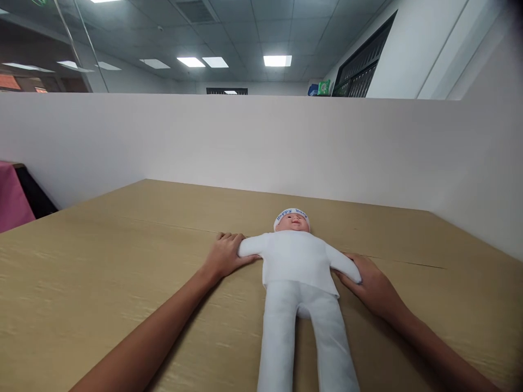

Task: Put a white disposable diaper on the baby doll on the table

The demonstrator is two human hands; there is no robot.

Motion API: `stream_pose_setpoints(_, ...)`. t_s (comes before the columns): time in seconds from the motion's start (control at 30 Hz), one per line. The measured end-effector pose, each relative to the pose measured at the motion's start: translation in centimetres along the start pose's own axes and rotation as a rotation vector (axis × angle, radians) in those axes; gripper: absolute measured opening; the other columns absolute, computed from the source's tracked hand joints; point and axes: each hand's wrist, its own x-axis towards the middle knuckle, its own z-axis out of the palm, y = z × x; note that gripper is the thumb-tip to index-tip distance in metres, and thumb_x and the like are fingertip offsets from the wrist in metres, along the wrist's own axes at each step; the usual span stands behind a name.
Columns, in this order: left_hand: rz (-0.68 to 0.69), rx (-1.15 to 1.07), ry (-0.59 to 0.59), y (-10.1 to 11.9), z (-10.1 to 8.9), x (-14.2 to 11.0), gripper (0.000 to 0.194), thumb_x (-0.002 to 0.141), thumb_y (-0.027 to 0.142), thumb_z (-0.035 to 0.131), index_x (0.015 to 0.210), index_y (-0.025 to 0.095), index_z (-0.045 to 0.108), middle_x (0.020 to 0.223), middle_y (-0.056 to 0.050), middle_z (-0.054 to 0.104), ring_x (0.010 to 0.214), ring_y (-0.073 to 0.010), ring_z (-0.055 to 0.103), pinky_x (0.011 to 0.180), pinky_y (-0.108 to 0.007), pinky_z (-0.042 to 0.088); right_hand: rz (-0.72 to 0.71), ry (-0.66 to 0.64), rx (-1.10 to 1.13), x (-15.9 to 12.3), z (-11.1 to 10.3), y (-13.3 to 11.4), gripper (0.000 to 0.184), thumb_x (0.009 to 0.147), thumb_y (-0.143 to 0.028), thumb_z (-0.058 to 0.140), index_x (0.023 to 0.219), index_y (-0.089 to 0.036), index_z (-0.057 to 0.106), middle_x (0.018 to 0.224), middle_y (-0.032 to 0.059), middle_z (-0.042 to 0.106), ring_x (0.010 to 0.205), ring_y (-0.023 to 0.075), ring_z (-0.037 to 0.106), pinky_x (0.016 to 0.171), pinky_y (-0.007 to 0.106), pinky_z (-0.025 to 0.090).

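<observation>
1. Plainly, in the head view, a doll in a white long-sleeved fabric top and white trousers (299, 258) is lying face up on a wide tan desk with a faintly wrinkled sheen (122, 305). Its pink, smooth-looking head (293, 223), wearing a white headband with blue lettering (291, 212), is pointing toward a low white partition wall (261, 141), and its legs are running out of the bottom of the picture.
2. Also in the head view, the left hand (226, 255) is holding the end of one outstretched doll arm, its fingers curling around the cuff and its thumb lying along the lower edge. The right hand (372, 283) is holding the other arm near its end, fingers on the upper side and thumb beneath; how tightly either is squeezing, I cannot tell.
3. Judging by its look, the body is probably being light and soft, giving under pressure, with limp limbs and cloth offering decent grip. The head is looking firmer and slicker. Both arms are giving easy holds, though the torso is seeming the steadier place for bearing its weight.
</observation>
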Motion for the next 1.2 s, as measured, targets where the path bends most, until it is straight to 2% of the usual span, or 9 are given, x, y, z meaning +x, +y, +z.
stream_pose_setpoints(0.13, -0.071, 0.054, 0.086, -1.5, 1.6, 3.0, 0.071, 0.093, 0.086, 0.060, 0.114, 0.019, 0.069, 0.107, -0.012, 0.078, 0.104, -0.0347, 0.068, 0.102, -0.051, 0.041, -0.087, 0.034, -0.066, 4.0, 1.1, 1.5, 0.045, 0.103, -0.053, 0.054, 0.134, -0.023, 0.063, 0.128, 0.0120, 0.073, 0.114, 0.0326, 0.064, 0.100, 0.046, 0.052)
stream_pose_setpoints(0.3, -0.082, 0.061, 0.114, -3.4, 3.3, 5.8, 0.061, 0.099, 0.076, 0.063, 0.123, 0.019, 0.066, 0.117, -0.012, 0.076, 0.111, -0.0352, 0.065, 0.099, -0.050, 0.040, -0.045, 0.090, -0.131, 7.4, 2.5, 3.5, 0.057, 0.105, -0.068, 0.049, 0.133, -0.022, 0.066, 0.124, 0.0140, 0.073, 0.111, 0.0357, 0.062, 0.100, 0.050, 0.049)
stream_pose_setpoints(0.57, -0.143, 0.011, 0.068, -4.7, 4.1, 6.6, 0.056, 0.101, 0.066, 0.067, 0.140, 0.026, 0.064, 0.134, -0.011, 0.071, 0.123, -0.0359, 0.060, 0.102, -0.049, 0.041, -0.002, 0.102, -0.181, 7.9, 4.1, 7.0, 0.067, 0.106, -0.070, 0.043, 0.151, -0.023, 0.056, 0.142, 0.0139, 0.069, 0.126, 0.0383, 0.060, 0.109, 0.052, 0.046)
stream_pose_setpoints(0.67, -0.159, -0.009, 0.059, -4.6, 4.1, 6.5, 0.057, 0.101, 0.065, 0.066, 0.144, 0.027, 0.062, 0.139, -0.011, 0.069, 0.127, -0.0370, 0.058, 0.105, -0.051, 0.041, -0.005, 0.094, -0.192, 8.0, 4.7, 7.6, 0.070, 0.107, -0.069, 0.042, 0.156, -0.021, 0.052, 0.146, 0.0151, 0.066, 0.129, 0.0377, 0.060, 0.113, 0.053, 0.046)
stream_pose_setpoints(0.77, -0.195, 0.006, 0.081, -4.3, 4.1, 5.8, 0.065, 0.101, 0.064, 0.066, 0.151, 0.023, 0.056, 0.148, -0.016, 0.063, 0.135, -0.0395, 0.054, 0.111, -0.054, 0.040, 0.019, 0.130, -0.217, 7.5, 5.1, 7.6, 0.076, 0.105, -0.070, 0.041, 0.159, -0.017, 0.048, 0.147, 0.0188, 0.064, 0.132, 0.0385, 0.058, 0.114, 0.054, 0.046)
stream_pose_setpoints(0.93, -0.261, -0.005, 0.209, -3.5, 4.1, 3.2, 0.083, 0.098, 0.065, 0.068, 0.159, 0.016, 0.040, 0.159, -0.023, 0.051, 0.144, -0.0429, 0.044, 0.119, -0.059, 0.038, 0.061, 0.245, -0.250, 5.6, 5.2, 5.5, 0.085, 0.102, -0.071, 0.047, 0.164, -0.012, 0.040, 0.156, 0.0241, 0.055, 0.143, 0.0422, 0.050, 0.120, 0.060, 0.042)
stream_pose_setpoints(1.03, -0.278, -0.020, 0.291, -1.8, 3.5, 1.8, 0.076, 0.098, 0.058, 0.067, 0.154, 0.012, 0.043, 0.156, -0.025, 0.051, 0.142, -0.0436, 0.045, 0.117, -0.062, 0.039, 0.024, 0.348, -0.218, 4.3, 4.2, 2.3, 0.078, 0.102, -0.059, 0.052, 0.162, -0.010, 0.040, 0.157, 0.0253, 0.053, 0.145, 0.0422, 0.047, 0.122, 0.062, 0.041)
stream_pose_setpoints(1.1, -0.270, -0.083, 0.361, 0.5, 2.4, 0.8, 0.061, 0.100, 0.048, 0.062, 0.147, 0.011, 0.048, 0.152, -0.025, 0.054, 0.141, -0.0424, 0.047, 0.118, -0.063, 0.039, -0.003, 0.418, -0.152, 2.8, 2.9, -0.8, 0.067, 0.102, -0.047, 0.053, 0.157, -0.010, 0.045, 0.153, 0.0239, 0.057, 0.143, 0.0407, 0.050, 0.122, 0.062, 0.042)
stream_pose_setpoints(1.2, -0.223, -0.329, 0.478, 5.9, -0.4, -2.5, 0.040, 0.106, 0.036, 0.049, 0.140, 0.016, 0.054, 0.142, -0.019, 0.063, 0.136, -0.0365, 0.053, 0.120, -0.063, 0.039, -0.019, 0.481, 0.025, -1.1, 0.3, -6.2, 0.048, 0.101, -0.031, 0.048, 0.145, -0.015, 0.056, 0.143, 0.0191, 0.065, 0.135, 0.0367, 0.058, 0.118, 0.062, 0.047)
